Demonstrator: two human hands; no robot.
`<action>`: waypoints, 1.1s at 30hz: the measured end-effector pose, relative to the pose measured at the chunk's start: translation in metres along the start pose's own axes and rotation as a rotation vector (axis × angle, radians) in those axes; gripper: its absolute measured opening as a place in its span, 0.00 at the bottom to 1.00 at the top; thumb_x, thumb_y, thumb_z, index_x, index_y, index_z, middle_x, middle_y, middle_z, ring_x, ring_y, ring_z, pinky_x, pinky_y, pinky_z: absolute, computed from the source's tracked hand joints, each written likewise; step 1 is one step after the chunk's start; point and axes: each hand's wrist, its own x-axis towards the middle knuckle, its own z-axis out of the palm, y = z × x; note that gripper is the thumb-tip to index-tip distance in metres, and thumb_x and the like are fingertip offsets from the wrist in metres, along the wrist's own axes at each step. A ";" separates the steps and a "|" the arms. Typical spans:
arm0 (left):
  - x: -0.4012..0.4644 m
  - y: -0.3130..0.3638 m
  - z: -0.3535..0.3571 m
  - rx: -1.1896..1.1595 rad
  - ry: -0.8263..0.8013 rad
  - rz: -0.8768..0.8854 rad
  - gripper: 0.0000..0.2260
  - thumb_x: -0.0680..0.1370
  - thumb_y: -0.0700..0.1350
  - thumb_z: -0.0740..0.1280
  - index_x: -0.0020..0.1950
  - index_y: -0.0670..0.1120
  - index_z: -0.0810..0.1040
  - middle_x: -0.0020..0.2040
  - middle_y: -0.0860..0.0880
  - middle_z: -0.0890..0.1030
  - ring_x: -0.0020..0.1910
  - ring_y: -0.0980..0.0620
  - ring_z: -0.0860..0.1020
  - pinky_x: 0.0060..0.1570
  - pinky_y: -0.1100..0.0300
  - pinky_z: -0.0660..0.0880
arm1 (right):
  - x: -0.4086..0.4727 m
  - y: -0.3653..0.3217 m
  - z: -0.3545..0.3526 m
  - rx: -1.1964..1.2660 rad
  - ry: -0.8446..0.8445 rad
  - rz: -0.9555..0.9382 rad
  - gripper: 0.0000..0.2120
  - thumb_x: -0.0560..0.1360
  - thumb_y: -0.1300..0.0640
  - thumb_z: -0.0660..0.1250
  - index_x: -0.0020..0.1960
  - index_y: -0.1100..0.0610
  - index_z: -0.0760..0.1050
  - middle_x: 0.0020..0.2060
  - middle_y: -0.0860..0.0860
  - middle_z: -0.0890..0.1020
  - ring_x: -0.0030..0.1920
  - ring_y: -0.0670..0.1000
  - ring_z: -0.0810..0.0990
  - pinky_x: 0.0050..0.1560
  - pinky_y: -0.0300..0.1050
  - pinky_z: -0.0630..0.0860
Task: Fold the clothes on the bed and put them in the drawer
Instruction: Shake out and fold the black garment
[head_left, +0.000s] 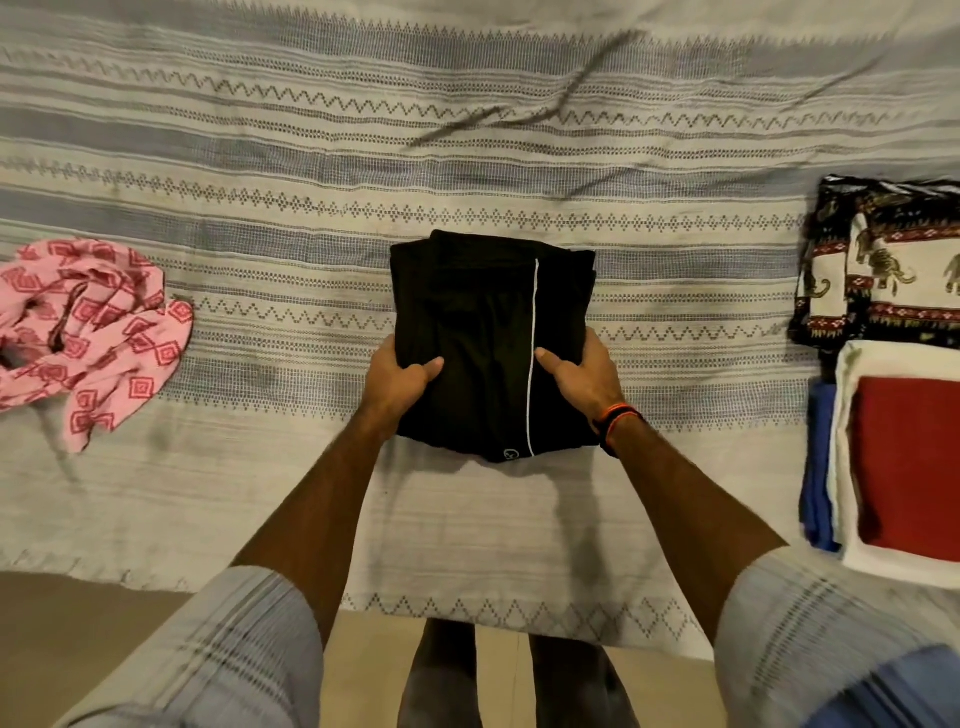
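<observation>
Both hands, left (400, 374) and right (579, 371), grip the folded black pants (483, 338) mid-bed (311, 493); folded stack (893, 415) at right edge, pink cloth (88, 332) still crumpled left.

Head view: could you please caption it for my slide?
Both hands grip folded black garment on bed.

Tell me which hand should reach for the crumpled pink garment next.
Left. The pink patterned garment lies crumpled on the bedspread at the person's left, nearest the left hand. The right hand sits on the far side of the folded black shorts that both grip.
</observation>
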 end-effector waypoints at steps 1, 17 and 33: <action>-0.003 0.002 0.000 -0.012 -0.020 0.014 0.27 0.76 0.40 0.71 0.74 0.45 0.67 0.68 0.45 0.74 0.66 0.44 0.73 0.60 0.54 0.70 | -0.001 0.000 0.000 0.012 -0.007 -0.016 0.27 0.75 0.54 0.72 0.71 0.55 0.68 0.65 0.54 0.77 0.65 0.57 0.75 0.68 0.56 0.71; -0.137 0.010 0.087 -0.015 -0.190 0.177 0.25 0.77 0.34 0.69 0.73 0.43 0.67 0.62 0.48 0.75 0.59 0.54 0.72 0.59 0.59 0.70 | -0.084 0.058 -0.128 0.079 0.035 -0.091 0.27 0.76 0.57 0.71 0.73 0.54 0.67 0.66 0.53 0.76 0.66 0.55 0.75 0.69 0.57 0.71; -0.183 -0.066 0.160 0.323 -0.287 -0.031 0.35 0.75 0.42 0.72 0.77 0.45 0.57 0.71 0.42 0.70 0.68 0.41 0.72 0.66 0.46 0.72 | -0.136 0.184 -0.199 -0.428 0.017 0.066 0.37 0.74 0.57 0.72 0.77 0.59 0.58 0.72 0.60 0.67 0.71 0.60 0.68 0.72 0.54 0.66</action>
